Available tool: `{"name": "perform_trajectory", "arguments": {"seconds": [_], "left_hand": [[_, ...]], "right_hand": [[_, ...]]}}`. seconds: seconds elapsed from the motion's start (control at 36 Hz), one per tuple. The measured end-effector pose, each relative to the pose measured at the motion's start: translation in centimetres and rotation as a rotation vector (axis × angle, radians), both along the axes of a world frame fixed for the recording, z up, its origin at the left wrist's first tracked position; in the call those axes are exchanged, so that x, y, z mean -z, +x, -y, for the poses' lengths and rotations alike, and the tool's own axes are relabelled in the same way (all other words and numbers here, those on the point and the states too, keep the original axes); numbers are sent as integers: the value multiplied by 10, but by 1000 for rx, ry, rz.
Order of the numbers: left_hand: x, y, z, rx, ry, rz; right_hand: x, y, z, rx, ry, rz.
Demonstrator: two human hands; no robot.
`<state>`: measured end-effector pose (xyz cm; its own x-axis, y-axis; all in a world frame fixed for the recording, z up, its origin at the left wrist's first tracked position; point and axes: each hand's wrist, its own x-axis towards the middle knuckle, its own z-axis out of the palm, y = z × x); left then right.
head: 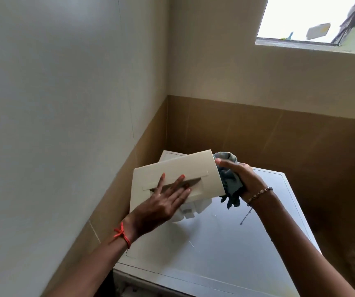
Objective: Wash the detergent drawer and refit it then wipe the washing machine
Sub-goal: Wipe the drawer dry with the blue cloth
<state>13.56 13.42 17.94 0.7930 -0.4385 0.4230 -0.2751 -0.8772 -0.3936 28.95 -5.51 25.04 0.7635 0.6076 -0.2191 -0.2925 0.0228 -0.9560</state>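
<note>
head view: the detergent drawer (pixel 172 170) is out of its slot and held over the far left corner of the washing machine (pixel 236 243) top, close to where the two walls meet. it's tilted, with the cream front panel facing up toward the camera and its right end higher than its left. the white compartment part hangs underneath, just above the glossy lid. can't tell if it actually touches the lid.

the left hand (pixel 163 202) lies flat on the front panel, fingers mostly straight and a bit spread. a couple of fingertips sit right at the handle recess, and the thumb is hidden under the lower edge. there's a red thread (pixel 121 234) tied round that wrist.

the right hand (pixel 243 179) has its fingers curled tight round a bunched blue-grey cloth (pixel 230 183), which is pressed against the right end of the drawer. a frayed bit dangles below the palm. a beaded bracelet (pixel 260 192) sits on that wrist.

the machine's near edge runs along the bottom of the shot. a window (pixel 311 18) is high up on the far wall, top right.
</note>
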Motion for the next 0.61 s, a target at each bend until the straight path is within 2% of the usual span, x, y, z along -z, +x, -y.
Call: {"name": "perform_trajectory", "arguments": {"seconds": [0.14,0.22,0.28,0.39,0.44,0.53,0.61], "left_hand": [[2,-1,4,66,23,63],[0,-3,5,97,-45,109],[0,-7,4,-36,-211,93],[6,-19,-4,-424,-708,-76],[12,-22,-8,-531,-841,-153],[13,-23,-10,-473,-972,-238],[11,-26,-16,-317,-1266,-388]], "right_hand": [[12,-1,15,31,-115,12],[18,-4,23,94,-126,29],[26,-9,29,132,-122,22],[48,-23,40,177,-83,-52],[57,-29,44,200,-46,-85],[64,-36,47,220,-20,-91],[72,-43,52,234,-36,-85]]}}
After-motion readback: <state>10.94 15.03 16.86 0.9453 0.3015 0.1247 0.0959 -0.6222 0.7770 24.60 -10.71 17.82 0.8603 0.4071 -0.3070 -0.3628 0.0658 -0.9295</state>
